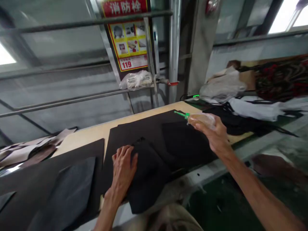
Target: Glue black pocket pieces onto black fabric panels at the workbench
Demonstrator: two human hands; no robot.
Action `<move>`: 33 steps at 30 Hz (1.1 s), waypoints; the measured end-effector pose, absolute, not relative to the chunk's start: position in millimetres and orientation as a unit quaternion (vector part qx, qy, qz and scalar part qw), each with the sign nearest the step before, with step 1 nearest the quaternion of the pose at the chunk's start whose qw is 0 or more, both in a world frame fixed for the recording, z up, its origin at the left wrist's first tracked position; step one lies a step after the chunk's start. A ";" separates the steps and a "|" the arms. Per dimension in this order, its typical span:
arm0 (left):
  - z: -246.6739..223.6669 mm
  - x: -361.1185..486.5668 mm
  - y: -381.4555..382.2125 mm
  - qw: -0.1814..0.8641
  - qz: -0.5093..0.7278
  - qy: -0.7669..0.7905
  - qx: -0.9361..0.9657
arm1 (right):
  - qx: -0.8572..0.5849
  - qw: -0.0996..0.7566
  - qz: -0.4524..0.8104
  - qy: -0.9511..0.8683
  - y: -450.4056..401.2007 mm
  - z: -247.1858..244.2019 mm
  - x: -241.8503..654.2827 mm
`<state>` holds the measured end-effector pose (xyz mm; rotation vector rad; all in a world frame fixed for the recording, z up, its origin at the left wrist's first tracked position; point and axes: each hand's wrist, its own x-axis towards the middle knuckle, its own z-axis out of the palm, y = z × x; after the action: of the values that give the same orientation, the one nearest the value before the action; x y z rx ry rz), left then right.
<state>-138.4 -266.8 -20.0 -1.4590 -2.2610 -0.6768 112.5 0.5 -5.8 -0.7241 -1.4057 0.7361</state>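
Note:
My left hand (123, 171) lies flat, fingers spread, on a black fabric piece (146, 173) that hangs over the near edge of the wooden table (91, 134). My right hand (214, 133) is raised over the table's right end, closed around a clear plastic squeeze bottle (202, 119) with a green nozzle (181, 114) that points left over the black sheets (149, 128). More black fabric pieces (187, 144) lie stacked under that hand.
Dark foam sheets (48, 186) cover the table's left part, with brownish pieces (31, 150) beyond them. Black and white cloth and a patterned pile (276, 80) lie at the right. A metal rail frame (72, 101) and a fire-safety sign (130, 38) stand behind the table.

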 end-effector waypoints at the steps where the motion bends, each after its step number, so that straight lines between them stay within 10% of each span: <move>1: -13.5 -128.7 -247.5 0.166 -0.246 -0.783 -0.547 | -0.347 0.638 0.281 -0.627 6.5 -6.3 125.0; 11: -30.1 -74.2 -95.1 0.012 -0.144 -0.731 -0.667 | -0.321 0.455 0.026 -0.830 14.4 -2.5 122.7; 33: -51.7 -85.8 -87.6 0.006 -0.173 -0.732 -0.659 | -0.293 0.237 -0.133 -0.916 69.7 -1.9 107.5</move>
<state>-85.8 -87.6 -51.7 -2.0605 -2.2918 -0.5398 107.5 69.7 -1.9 -0.8042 -2.5119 -0.3642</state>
